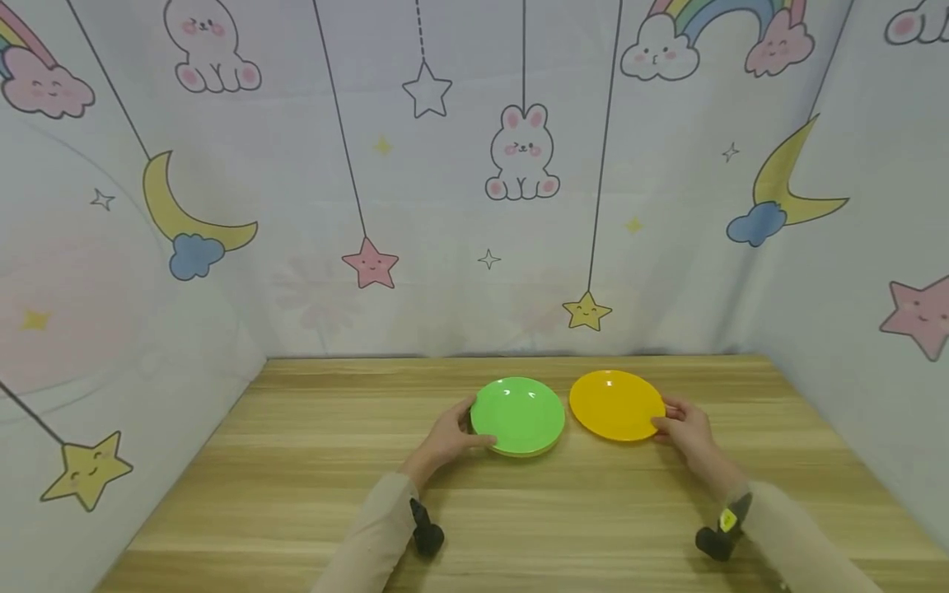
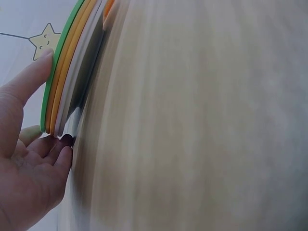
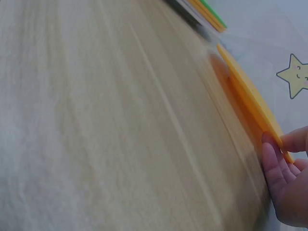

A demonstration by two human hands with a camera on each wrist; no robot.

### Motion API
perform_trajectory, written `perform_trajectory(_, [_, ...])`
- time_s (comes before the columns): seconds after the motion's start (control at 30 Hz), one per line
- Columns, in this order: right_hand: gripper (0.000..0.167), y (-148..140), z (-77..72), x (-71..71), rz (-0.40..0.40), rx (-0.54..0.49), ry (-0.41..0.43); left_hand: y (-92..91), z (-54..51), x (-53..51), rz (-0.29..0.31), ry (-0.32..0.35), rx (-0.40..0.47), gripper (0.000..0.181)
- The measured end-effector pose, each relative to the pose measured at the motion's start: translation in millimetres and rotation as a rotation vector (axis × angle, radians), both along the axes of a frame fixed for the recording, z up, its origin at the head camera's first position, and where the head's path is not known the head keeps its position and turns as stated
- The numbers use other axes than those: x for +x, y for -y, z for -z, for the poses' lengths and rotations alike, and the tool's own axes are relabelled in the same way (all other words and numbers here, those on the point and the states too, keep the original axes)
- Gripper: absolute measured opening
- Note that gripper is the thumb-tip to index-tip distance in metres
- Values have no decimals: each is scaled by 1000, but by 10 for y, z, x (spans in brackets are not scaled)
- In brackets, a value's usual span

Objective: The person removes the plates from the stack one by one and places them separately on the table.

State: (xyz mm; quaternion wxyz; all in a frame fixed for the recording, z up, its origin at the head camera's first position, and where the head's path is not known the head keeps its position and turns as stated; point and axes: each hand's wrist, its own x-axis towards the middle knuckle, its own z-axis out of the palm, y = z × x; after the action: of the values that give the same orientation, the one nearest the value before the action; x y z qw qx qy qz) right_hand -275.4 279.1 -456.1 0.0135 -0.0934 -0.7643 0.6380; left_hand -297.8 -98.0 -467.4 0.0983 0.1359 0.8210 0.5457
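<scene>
A green plate (image 1: 517,416) lies on top of a stack in the middle of the table. Below it in the left wrist view are orange plates (image 2: 59,72) and whitish ones (image 2: 73,72). My left hand (image 1: 448,436) holds the stack at its left side, thumb on the green rim and fingers around the lower edge. To the right, a yellow-orange plate (image 1: 617,405) is gripped at its right rim by my right hand (image 1: 689,432). In the right wrist view this plate (image 3: 252,98) is tilted, its near edge pinched between thumb and fingers. A small gap separates it from the stack.
The wooden table (image 1: 334,486) runs back to a pale cloth wall (image 1: 445,321) printed with stars, moons and rabbits. Cloth also hangs along both sides. A black wrist device (image 1: 426,531) sits at the left sleeve, another (image 1: 717,539) at the right.
</scene>
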Motion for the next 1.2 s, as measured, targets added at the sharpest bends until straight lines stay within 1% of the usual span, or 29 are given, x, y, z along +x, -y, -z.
perform_trajectory(0.13, [54, -18, 23, 10, -8, 76, -3, -3, 1, 1, -9, 1, -4, 94])
perform_trajectory(0.33, [55, -35, 36, 8, -8, 177, -6, 2, 3, -3, -2, -6, -3, 94])
perform_trajectory(0.5, [55, -60, 56, 4, -10, 249, 11, -1, -7, 3, -6, 0, -8, 94])
perform_trajectory(0.73, [55, -79, 63, -1, -5, 257, 2, 5, -6, 11, -1, 0, -20, 95])
perform_trajectory(0.93, [54, -81, 69, -8, 4, 275, -8, 4, -11, 17, -10, -1, -18, 94])
perform_trajectory(1.1, [53, -75, 58, -3, 10, 253, -7, 2, -9, 17, -12, 2, -3, 93])
perform_trajectory(1.2, [54, -77, 47, -2, 8, 258, -1, 1, -11, 16, -16, 11, -1, 94])
